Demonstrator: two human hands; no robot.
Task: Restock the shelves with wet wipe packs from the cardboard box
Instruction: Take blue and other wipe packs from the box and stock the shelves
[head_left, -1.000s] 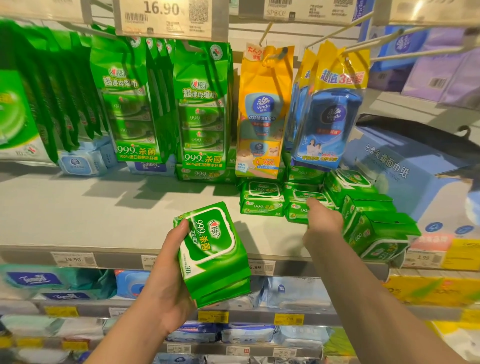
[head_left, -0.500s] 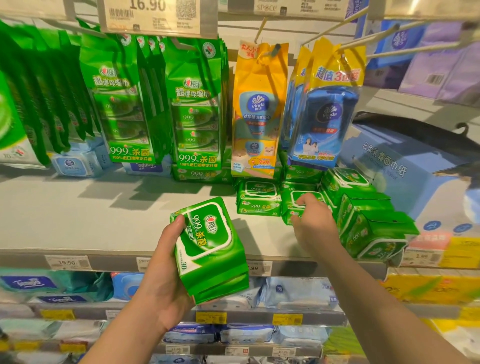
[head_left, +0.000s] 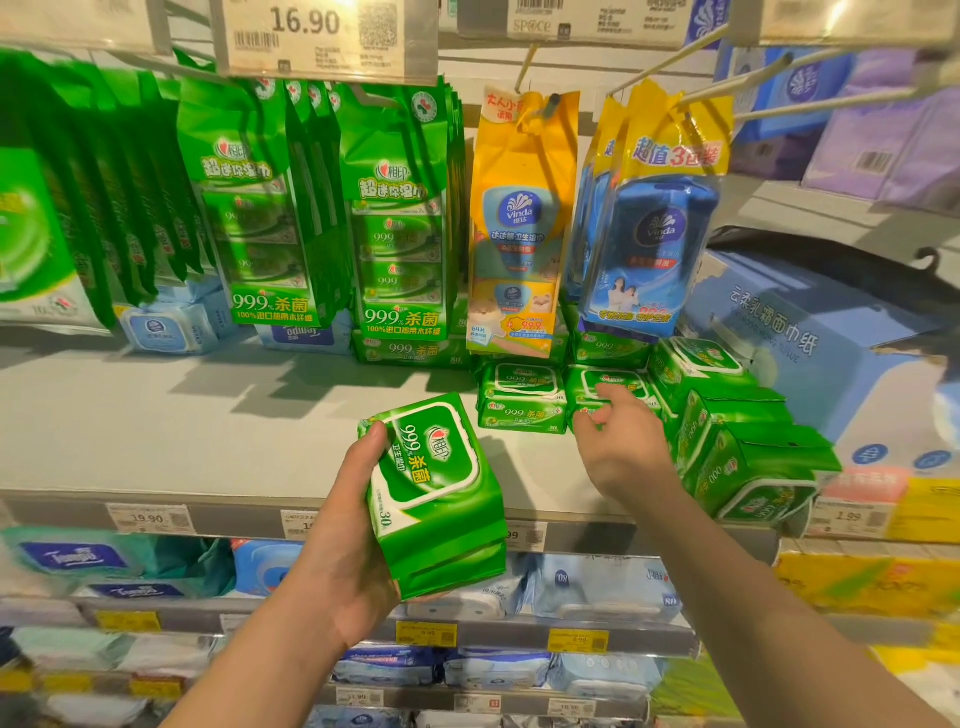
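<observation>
While the left hand (head_left: 337, 545) grips a small stack of soft, light, slippery-looking green packs (head_left: 436, 499) by their sides before the shelf (head_left: 208, 441), the right hand (head_left: 623, 447), fingers loosely spread, touches a shelved pack (head_left: 605, 387).

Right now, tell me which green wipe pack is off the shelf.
The green pack gripped in the left hand, held up before the shelf edge. The others lie on the shelf or hang.
</observation>
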